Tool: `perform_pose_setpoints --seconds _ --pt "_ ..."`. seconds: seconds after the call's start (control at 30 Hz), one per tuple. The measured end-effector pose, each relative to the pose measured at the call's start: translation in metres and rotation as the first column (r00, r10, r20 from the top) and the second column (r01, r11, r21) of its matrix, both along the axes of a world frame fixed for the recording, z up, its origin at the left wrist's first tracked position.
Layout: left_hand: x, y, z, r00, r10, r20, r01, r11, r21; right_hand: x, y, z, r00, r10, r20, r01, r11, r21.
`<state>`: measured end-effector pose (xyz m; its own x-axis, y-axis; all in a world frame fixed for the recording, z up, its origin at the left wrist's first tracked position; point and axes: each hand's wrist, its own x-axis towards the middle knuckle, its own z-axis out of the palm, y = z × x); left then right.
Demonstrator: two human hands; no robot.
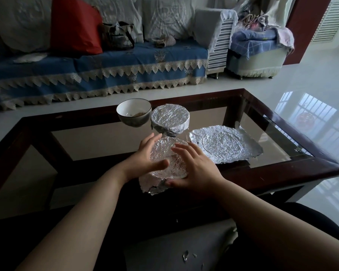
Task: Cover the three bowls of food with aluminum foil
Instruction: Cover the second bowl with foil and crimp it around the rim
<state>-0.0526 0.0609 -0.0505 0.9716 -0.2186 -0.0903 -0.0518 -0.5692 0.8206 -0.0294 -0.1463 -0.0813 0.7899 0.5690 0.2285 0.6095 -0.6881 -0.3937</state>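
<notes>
Three bowls stand on the glass coffee table [282,145]. The near bowl [168,157] has a foil sheet draped over its top, with loose foil hanging at its front left. My left hand [145,155] presses against its left side and my right hand [194,165] cups its right side. Behind it stands a second bowl [170,119], fully wrapped in foil. To the left of that one is an uncovered white bowl [133,112] with a dark outside and some brown food inside. A loose crinkled foil sheet [225,143] lies flat at the right, bearing a round imprint.
The table has a dark wooden frame [282,173] and its front edge is close to my knees. Small foil scraps [186,255] lie on my lap. A blue-covered sofa [98,73] stands behind the table, with a shiny white floor at the right.
</notes>
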Motion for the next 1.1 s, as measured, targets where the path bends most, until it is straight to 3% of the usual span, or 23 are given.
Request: perform_pose_setpoints --seconds 0.23,0.57,0.77,0.87,0.93,1.0,1.03,1.1 --pt "-0.014 0.002 -0.011 0.996 -0.089 0.004 0.085 0.962 0.261 0.004 0.0 -0.002 1.0 0.025 0.001 -0.025 0.999 -0.021" --pt "-0.01 0.004 -0.023 0.997 -0.004 0.081 -0.022 0.948 0.319 0.004 0.001 -0.006 0.999 0.037 0.006 -0.037 0.999 0.018" --pt "-0.004 0.01 -0.015 0.999 -0.04 -0.035 0.05 0.933 0.356 0.001 0.0 -0.001 0.999 0.033 -0.025 -0.032 0.999 0.033" --pt "-0.001 0.017 -0.001 0.994 -0.062 -0.094 0.091 0.931 0.354 0.0 0.0 0.005 0.992 0.041 -0.119 -0.035 0.998 0.056" --pt "0.002 0.016 0.007 1.0 0.021 0.024 -0.028 0.935 0.355 0.001 -0.001 0.012 0.975 0.05 -0.218 -0.015 0.987 0.16" --pt "0.006 0.007 0.012 0.958 0.106 0.266 -0.197 0.918 0.345 0.005 -0.005 0.021 0.956 0.005 -0.292 0.097 0.937 0.335" --pt "0.007 -0.001 0.014 0.926 0.107 0.363 -0.242 0.905 0.35 0.009 -0.007 0.025 0.945 -0.045 -0.323 0.18 0.899 0.4" --pt "0.007 -0.022 0.016 0.906 0.039 0.422 -0.243 0.864 0.442 0.02 -0.014 0.032 0.901 -0.162 -0.401 0.34 0.838 0.426"
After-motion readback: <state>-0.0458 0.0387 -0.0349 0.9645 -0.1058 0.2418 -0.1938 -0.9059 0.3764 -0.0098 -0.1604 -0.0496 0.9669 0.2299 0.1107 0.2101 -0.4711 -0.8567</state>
